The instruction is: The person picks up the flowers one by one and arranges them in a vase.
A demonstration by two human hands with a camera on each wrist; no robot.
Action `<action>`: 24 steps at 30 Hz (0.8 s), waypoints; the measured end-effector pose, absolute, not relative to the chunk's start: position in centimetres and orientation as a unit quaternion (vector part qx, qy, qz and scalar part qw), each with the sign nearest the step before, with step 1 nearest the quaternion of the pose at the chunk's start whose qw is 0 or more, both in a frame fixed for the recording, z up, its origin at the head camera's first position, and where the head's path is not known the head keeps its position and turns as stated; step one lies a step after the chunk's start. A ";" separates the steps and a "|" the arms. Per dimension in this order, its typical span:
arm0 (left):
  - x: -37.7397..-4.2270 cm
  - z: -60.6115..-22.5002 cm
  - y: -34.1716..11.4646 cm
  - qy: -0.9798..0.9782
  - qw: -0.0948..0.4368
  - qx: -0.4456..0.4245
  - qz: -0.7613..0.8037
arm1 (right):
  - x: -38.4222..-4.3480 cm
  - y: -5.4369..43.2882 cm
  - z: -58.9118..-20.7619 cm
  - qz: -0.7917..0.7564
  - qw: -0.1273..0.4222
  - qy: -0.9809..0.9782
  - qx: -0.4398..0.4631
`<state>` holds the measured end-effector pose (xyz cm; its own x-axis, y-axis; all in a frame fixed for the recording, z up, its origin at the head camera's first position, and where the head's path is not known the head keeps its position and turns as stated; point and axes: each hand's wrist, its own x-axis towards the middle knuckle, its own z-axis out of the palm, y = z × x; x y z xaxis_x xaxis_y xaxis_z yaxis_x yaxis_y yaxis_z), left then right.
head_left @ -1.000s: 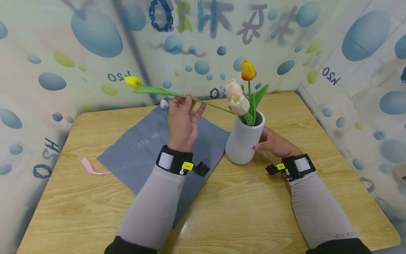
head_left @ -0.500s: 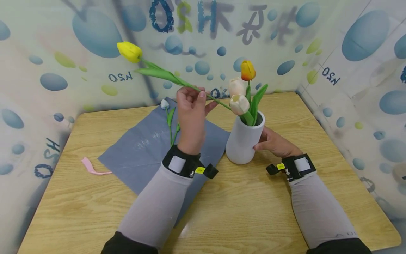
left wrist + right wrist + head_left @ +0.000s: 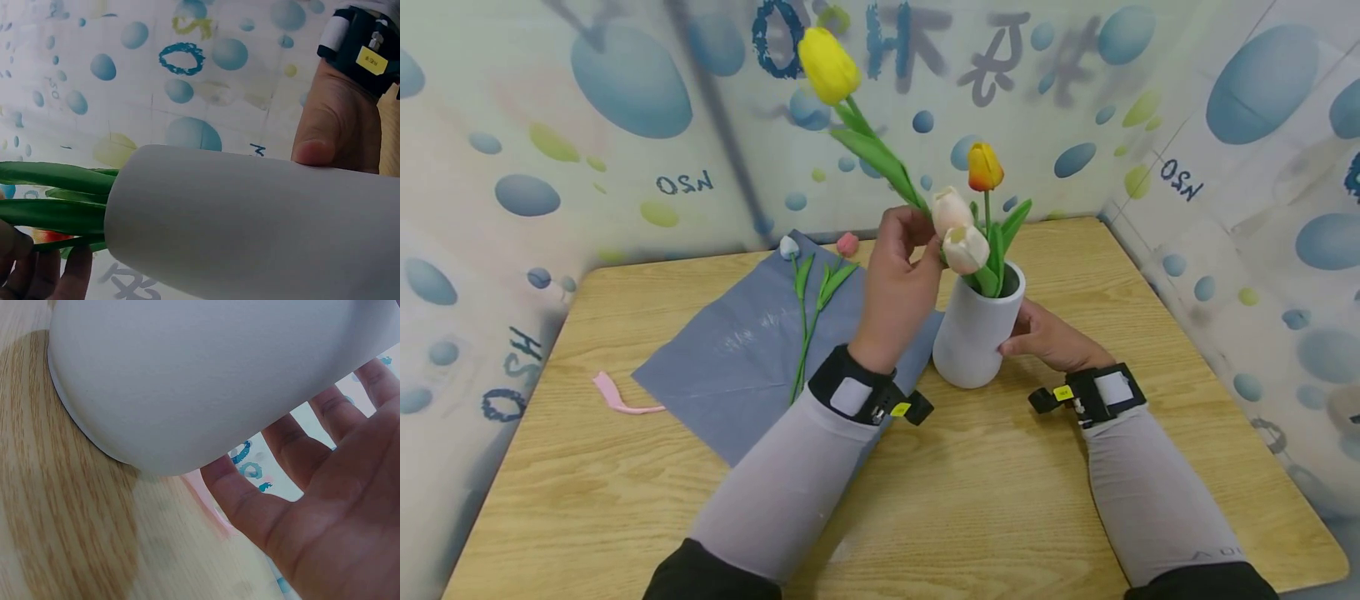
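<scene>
My left hand (image 3: 901,279) pinches the green stem of a yellow tulip (image 3: 830,67) at the left of a white vase (image 3: 973,333). The tulip leans up and left, its bloom high above the hand. In the left wrist view the stem's lower part reaches the vase's mouth between my fingertips; its end is hidden. Two pale tulips (image 3: 966,248) and an orange-yellow tulip (image 3: 985,167) stand in the vase. My right hand (image 3: 1056,336) holds the vase low on its right side, thumb in front and fingers (image 3: 294,450) behind.
A grey-blue wrapping sheet (image 3: 722,358) lies on the wooden table (image 3: 1000,500) at the left. On it are a small white-blue tulip (image 3: 788,247) and a pink tulip (image 3: 847,243). A pink ribbon (image 3: 617,398) is at the sheet's left corner. A patterned backdrop rises behind.
My left hand has moved right toward the vase, and the yellow tulip has swung from nearly level to steeply upward. The pink tulip on the sheet has come into view. My right hand stays put.
</scene>
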<state>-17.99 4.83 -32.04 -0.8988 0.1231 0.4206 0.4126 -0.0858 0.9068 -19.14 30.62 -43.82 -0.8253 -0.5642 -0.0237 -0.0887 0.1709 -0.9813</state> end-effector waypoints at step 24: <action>-17.2 -32.4 5.7 -0.804 0.085 -0.220 -0.546 | -19.2 30.7 -43.9 -0.608 0.200 0.732 -0.231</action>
